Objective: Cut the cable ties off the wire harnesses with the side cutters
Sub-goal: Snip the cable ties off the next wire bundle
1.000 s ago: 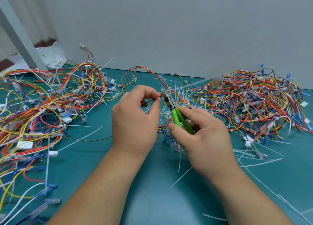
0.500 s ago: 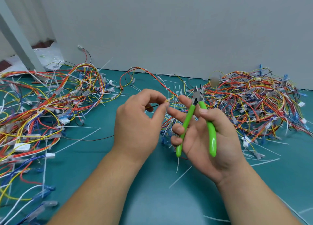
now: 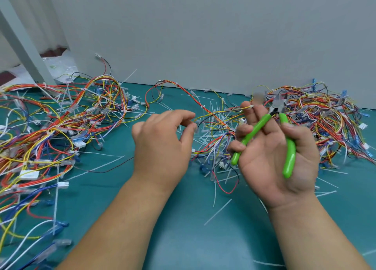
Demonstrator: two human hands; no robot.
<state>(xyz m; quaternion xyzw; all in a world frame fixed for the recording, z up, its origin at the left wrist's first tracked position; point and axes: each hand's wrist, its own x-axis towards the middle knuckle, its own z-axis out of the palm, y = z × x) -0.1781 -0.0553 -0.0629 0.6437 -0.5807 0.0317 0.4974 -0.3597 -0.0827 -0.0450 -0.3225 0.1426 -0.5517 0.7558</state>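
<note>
Head view: right hand [image 3: 270,164] carried side cutters [image 3: 291,153] away from left hand [image 3: 160,145].

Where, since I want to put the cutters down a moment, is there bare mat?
Barest: the teal mat between left forearm and right forearm, at the near edge. A second patch lies right of that forearm, with a few stray cut ties. Crowded: the left harness pile, the right harness pile, and the tangle in the middle.
</note>
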